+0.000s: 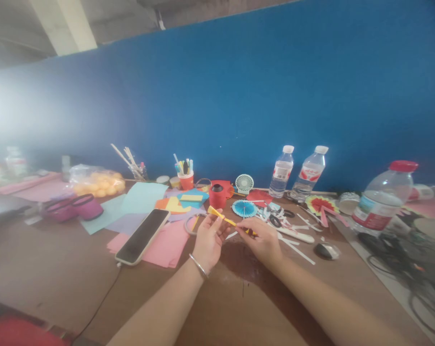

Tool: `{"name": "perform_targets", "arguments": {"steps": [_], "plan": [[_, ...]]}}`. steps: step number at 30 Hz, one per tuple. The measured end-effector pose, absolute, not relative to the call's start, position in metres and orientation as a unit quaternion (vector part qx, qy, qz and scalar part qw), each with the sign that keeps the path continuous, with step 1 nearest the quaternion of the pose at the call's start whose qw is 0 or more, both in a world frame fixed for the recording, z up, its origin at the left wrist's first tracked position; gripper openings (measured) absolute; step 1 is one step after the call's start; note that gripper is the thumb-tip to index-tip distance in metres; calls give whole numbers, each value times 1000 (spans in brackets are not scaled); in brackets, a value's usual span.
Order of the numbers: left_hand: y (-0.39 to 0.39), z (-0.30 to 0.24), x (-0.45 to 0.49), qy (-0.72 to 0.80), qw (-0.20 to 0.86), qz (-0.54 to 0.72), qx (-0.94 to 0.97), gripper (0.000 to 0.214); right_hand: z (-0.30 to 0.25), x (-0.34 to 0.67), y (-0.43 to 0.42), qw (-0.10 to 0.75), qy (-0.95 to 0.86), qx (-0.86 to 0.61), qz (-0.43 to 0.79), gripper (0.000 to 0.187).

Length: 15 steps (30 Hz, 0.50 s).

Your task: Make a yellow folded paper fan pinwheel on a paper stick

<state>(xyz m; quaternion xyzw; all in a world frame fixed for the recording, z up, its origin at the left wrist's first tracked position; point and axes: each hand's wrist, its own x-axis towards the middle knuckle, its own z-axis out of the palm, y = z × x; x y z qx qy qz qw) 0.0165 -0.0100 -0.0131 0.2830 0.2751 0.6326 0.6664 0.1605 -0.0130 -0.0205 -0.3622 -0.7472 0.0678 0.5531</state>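
A narrow yellow paper strip [223, 216] stretches between my two hands above the brown table. My left hand [211, 238], with a silver bangle on the wrist, pinches its left part between thumb and fingers. At the strip's right end, the fingers of my right hand [260, 238] are closed on it. Just behind the hands stand a red roll-shaped object [217, 196] and a blue pleated paper rosette [244, 208]. More yellow paper shows under my right hand, partly hidden by it.
Left of my hands, a phone [143, 236] lies on pink paper sheets [167, 246]. White paper scraps [293, 240], a computer mouse [326, 251] and a large red-capped bottle [383, 199] are on the right. Two water bottles [281, 173] stand by the blue wall, beside a small white fan [244, 183].
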Motion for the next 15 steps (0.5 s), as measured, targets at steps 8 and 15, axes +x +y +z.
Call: {"name": "perform_targets", "arguments": {"steps": [8, 15], "plan": [[-11, -10, 17, 279, 672, 630, 273, 27, -21, 161, -15, 542, -718, -426, 94, 8], [-10, -10, 16, 275, 670, 634, 272, 26, -22, 161, -13, 545, -740, -387, 74, 11]]}}
